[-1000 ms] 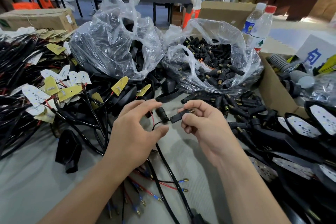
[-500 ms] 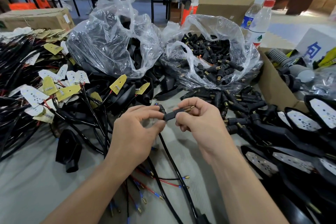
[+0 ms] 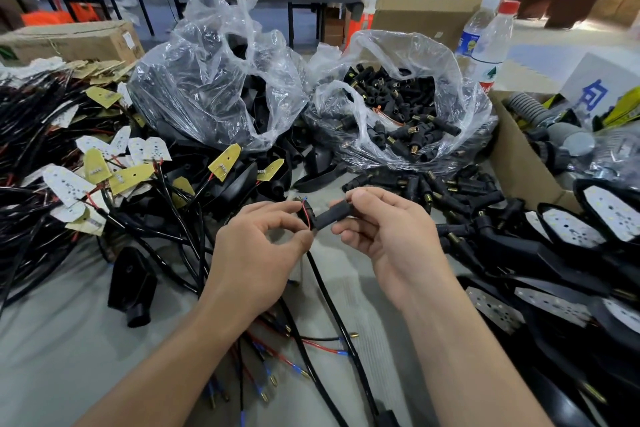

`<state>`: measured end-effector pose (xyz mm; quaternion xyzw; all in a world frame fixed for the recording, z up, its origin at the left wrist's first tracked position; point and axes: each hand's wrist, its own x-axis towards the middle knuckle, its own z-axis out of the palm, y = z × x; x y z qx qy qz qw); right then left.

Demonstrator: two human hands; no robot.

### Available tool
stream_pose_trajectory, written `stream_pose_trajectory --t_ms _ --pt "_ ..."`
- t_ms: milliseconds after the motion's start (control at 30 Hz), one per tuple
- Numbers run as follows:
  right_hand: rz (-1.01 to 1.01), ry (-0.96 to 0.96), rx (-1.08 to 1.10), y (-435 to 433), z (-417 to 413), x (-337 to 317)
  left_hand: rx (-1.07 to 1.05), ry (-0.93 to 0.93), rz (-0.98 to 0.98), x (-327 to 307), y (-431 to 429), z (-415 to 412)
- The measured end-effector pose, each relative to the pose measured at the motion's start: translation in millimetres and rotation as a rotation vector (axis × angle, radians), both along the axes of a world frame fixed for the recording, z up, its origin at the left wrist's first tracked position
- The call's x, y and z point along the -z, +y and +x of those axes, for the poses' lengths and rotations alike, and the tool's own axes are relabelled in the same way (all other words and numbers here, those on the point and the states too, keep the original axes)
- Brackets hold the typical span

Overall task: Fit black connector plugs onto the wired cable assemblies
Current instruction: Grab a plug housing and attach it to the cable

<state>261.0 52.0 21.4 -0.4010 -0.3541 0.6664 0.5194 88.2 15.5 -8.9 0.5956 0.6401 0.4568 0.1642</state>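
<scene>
Matt black plug point(image 3: 333, 215); glossy cable point(image 3: 332, 302) (plastic-looking); crinkled clear bag point(image 3: 446, 80).

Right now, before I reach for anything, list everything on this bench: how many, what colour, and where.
connector plug: one, black, pinched in the right hand.
cable: one, black with a red wire, pinched in the left hand.
plug bag: one, clear, full of black plugs, centre back.
housing bag: one, clear, black parts inside, left of the plug bag.
loose plugs: many, black, heaped in front of the plug bag.
LED boards: many, white and yellow, piled at left.
bottles: two, clear, back right.
left hand: one, centre, pinching the cable.
right hand: one, centre, pinching the connector plug.
</scene>
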Motion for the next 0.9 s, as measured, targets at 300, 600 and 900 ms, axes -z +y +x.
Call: stream_pose_trajectory --t_ms 300,600,900 --pt "0.011 -0.037 0.04 0.2 3.2 1.0 0.16 -0.071 0.016 -2.9 0.1 -0.1" --pt "0.062 -0.064 0.008 -3.0 -0.5 3.8 0.239 -0.149 0.006 0.3 1.2 3.8" --pt "0.081 0.043 0.185 -0.8 -6.3 5.3 0.171 -0.201 -0.054 0.8 -2.1 8.8"
